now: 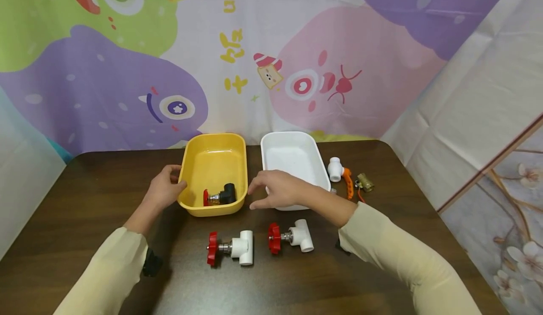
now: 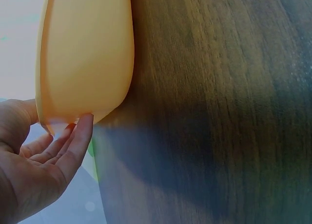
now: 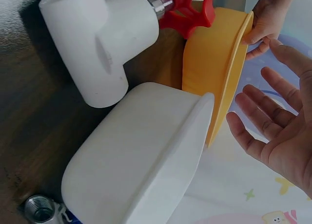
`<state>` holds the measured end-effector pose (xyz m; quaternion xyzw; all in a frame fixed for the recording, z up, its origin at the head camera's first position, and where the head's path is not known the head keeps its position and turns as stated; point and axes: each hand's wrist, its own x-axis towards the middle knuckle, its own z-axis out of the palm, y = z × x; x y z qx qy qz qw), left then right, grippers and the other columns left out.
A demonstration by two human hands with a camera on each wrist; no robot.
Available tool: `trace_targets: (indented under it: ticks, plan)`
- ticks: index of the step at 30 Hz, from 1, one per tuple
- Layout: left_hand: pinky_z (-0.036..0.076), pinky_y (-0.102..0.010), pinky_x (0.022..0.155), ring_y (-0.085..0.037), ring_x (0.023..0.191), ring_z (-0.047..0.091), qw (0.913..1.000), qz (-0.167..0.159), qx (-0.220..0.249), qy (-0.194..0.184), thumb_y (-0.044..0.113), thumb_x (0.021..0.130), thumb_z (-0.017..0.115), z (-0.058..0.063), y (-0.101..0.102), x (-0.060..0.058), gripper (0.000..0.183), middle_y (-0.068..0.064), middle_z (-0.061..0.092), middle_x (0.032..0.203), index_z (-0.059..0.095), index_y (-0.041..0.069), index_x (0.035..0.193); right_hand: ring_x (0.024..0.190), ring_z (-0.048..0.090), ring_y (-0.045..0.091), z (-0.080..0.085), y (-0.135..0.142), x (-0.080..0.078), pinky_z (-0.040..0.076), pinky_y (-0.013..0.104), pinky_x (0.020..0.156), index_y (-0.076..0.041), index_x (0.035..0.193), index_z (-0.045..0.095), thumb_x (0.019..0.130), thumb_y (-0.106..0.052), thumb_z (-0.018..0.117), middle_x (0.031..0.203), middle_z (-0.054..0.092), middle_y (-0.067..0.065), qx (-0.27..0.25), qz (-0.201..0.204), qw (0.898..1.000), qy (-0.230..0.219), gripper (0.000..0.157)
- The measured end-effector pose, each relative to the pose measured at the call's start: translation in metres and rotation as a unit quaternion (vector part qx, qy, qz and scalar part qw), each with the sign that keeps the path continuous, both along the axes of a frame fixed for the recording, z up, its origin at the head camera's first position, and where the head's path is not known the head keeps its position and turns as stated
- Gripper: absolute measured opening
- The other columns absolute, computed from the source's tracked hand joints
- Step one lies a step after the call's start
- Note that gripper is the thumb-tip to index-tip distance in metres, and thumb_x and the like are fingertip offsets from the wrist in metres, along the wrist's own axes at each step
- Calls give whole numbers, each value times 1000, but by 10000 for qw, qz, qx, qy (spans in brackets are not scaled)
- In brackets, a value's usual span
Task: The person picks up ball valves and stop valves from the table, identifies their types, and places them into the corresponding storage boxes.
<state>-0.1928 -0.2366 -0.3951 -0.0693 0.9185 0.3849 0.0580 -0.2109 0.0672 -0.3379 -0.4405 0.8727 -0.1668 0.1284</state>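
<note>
My left hand [image 1: 163, 187] holds the left side of a yellow tray [image 1: 215, 166], thumb over the rim and fingers against the outer wall. That grip also shows at the tray's end in the left wrist view. A black valve [image 1: 227, 194] with a red handwheel lies inside the tray at its near end. Beside the tray's right edge, my right hand [image 1: 276, 190] is spread with nothing in it, overlapping a white tray [image 1: 290, 157] in the head view. The right wrist view shows its fingers [image 3: 265, 112] loosely extended, apart from the yellow tray.
Two white tee-shaped valves with red handwheels, a left one [image 1: 241, 247] and a right one [image 1: 300, 236], lie in front of the trays. Right of the white tray are a white valve [image 1: 335, 169] with an orange handle and a small brass-coloured valve [image 1: 366, 183]. A printed curtain hangs behind.
</note>
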Motion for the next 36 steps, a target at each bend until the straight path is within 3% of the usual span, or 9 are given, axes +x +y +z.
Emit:
trace_targets:
  ticks: [23, 36]
  plan:
    - [52, -46, 86, -40, 105, 56, 10000, 25, -17, -36, 18, 93, 47, 0, 1, 0, 56, -33, 49, 125, 28, -4, 140, 92, 61, 23, -8, 24, 9, 47, 23, 78, -11, 101, 68, 82, -29, 70, 100, 66, 5, -290, 229, 9992, -137, 27]
    - [50, -49, 89, -41, 106, 55, 9999, 72, -12, -75, 17, 93, 47, 1, 3, 0, 55, -33, 47, 126, 28, -4, 140, 94, 62, 25, -10, 37, 12, 50, 35, 85, -12, 102, 68, 82, -29, 70, 100, 65, 2, -392, 165, 9984, -381, 27]
